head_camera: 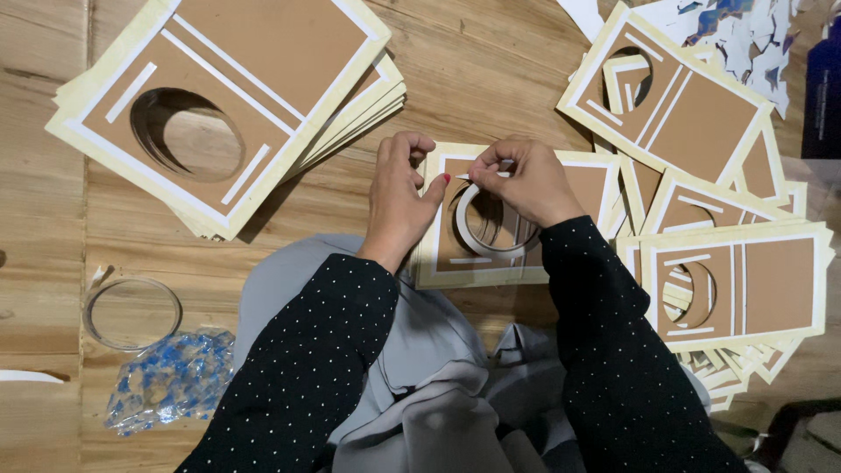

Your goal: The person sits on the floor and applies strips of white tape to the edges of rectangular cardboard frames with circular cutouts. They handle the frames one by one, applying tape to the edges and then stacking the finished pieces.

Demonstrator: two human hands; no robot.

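A brown cardboard sheet (589,182) with a cream border, white strips and a round hole lies in front of me on the wooden floor. My left hand (399,194) rests on its left edge, fingers curled, pressing it down. My right hand (524,180) pinches a curved white strip (477,238) that loops around the round hole and lifts off the sheet. Both arms wear black sleeves with white dots.
A stack of the same brown sheets (223,96) lies at the upper left. More sheets (736,280) are spread at the right. A clear round lid (131,313) and a plastic bag with blue bits (171,378) sit at the lower left. White scraps (753,35) lie at the top right.
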